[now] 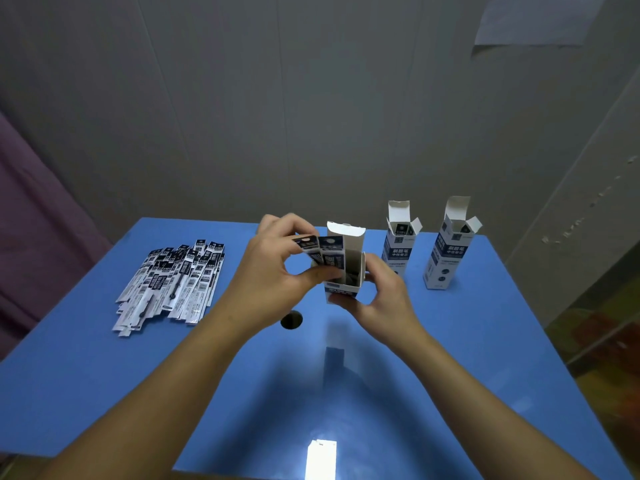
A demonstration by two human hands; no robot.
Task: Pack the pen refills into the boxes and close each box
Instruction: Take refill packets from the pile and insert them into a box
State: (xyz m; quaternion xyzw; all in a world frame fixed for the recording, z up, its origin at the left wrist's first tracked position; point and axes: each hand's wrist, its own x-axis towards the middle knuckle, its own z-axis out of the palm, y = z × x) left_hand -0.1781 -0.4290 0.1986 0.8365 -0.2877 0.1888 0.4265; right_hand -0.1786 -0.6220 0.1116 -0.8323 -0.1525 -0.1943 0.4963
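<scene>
Above the blue desk, the left hand is pinching packaged pen refills into the open box the right hand is gripping. Light, slippery sleeves probably want holding near their tops; thin cardboard crushes easily.

An open white-and-blue box is held upright, wrapped refills half inside. Left of it lies a refill pile. Right of it stand two open boxes.

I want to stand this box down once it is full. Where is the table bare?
Bare: the blue table near the person, in front of the round hole, and the strip between the refill pile and the left hand. Crowded: the far right, where two open boxes stand.
</scene>
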